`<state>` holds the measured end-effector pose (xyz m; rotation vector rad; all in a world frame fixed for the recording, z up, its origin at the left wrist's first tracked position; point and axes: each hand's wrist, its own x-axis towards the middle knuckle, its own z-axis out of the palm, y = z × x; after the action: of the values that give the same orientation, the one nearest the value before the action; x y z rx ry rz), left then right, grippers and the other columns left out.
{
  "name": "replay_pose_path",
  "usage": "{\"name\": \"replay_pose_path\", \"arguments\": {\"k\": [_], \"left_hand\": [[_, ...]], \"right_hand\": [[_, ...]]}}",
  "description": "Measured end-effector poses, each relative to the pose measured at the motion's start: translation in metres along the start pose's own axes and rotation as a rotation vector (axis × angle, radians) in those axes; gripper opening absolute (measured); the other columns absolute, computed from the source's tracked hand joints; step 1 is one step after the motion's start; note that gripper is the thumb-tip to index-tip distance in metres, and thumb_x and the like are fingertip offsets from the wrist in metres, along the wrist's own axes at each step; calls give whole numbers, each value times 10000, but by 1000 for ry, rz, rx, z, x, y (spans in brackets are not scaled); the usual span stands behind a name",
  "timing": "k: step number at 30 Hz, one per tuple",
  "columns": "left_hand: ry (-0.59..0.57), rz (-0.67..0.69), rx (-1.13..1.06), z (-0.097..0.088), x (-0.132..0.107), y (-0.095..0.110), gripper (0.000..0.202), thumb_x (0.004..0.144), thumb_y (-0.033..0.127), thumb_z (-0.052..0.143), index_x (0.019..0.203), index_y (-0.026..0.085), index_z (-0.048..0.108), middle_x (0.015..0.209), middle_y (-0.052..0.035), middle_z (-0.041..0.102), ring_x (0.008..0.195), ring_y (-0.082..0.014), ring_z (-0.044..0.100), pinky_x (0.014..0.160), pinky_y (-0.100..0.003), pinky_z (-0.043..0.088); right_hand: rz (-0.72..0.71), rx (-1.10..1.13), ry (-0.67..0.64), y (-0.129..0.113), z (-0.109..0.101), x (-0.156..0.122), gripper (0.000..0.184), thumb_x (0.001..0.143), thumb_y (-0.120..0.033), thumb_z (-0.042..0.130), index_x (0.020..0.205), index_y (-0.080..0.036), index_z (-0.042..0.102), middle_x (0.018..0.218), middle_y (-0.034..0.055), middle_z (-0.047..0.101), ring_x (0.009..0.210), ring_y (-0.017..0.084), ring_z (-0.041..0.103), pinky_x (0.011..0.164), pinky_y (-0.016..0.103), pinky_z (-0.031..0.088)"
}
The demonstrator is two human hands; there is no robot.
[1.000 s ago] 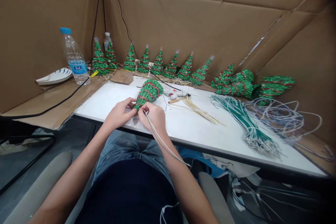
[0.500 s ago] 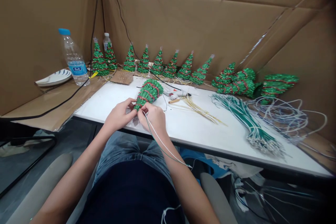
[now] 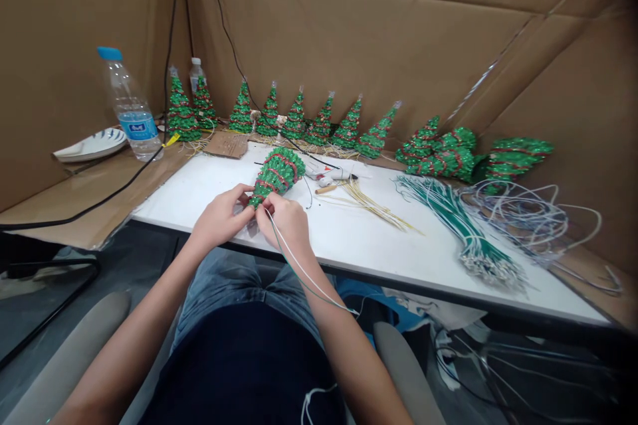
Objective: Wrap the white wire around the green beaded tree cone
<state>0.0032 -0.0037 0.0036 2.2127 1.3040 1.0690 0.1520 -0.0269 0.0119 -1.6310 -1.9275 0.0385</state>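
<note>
**Green tinsel tree held by its narrow end over the table edge**

Green and red tinsel covers the small cone-shaped tree (image 3: pixel 276 174) that both hands work on. It lies on its side above the near edge of the white table (image 3: pixel 359 239), with the wide base pointing away from the person and the narrow tip toward the hands. I judge it to be very light, and soft and springy on the outside, so a hard squeeze can flatten the tinsel. It looks fuzzy, not slippery. The best place to hold it seems to be the narrow end, where the fingers can close all around it and the body stays free to turn.

The left hand (image 3: pixel 219 218) is closed around the tip from the left side, thumb on top, fingers curled under. The right hand (image 3: pixel 285 220) meets it from the other side, with thumb and forefinger pinched together at the same tip. A thin white and green wire (image 3: pixel 304 272) comes out of this pinch and hangs down over the person's lap. The wire looks thin and flexible, easy to bend, so it needs only a fingertip hold. If the fingers also press the tree's tip or only the wire, I cannot tell, because the hands cover that spot.
</note>
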Motion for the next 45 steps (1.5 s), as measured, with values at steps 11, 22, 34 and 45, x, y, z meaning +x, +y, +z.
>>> {"name": "replay_pose_path", "arguments": {"k": [11,22,34,45], "left_hand": [[-3,5,9,0,0,-1,369,810,300,488,1153,201,581,986,-56,699,938,-218,649,877,-356,478],[0,7,5,0,0,-1,378,807,291,491,1162,194,580,995,-62,700,945,-221,652,884,-357,477],[-3,7,12,0,0,-1,380,812,294,479,1168,201,577,975,-52,699,935,-215,650,871,-347,477],[7,24,18,0,-1,-1,376,828,295,474,1174,188,577,959,-52,696,919,-208,647,864,-336,472]], "right_hand": [[-6,-3,2,0,-1,0,172,852,-299,505,812,-225,655,734,22,710,685,174,648,591,254,353],[-9,-14,-6,0,-2,0,177,861,-307,501,824,-226,654,728,21,704,678,170,642,588,252,346],[-11,-41,-16,0,-1,0,186,866,-304,491,843,-228,660,735,27,706,676,174,642,587,252,348],[-43,-57,-11,2,1,-1,185,875,-305,479,847,-223,642,729,26,702,669,175,642,576,258,323]]}}
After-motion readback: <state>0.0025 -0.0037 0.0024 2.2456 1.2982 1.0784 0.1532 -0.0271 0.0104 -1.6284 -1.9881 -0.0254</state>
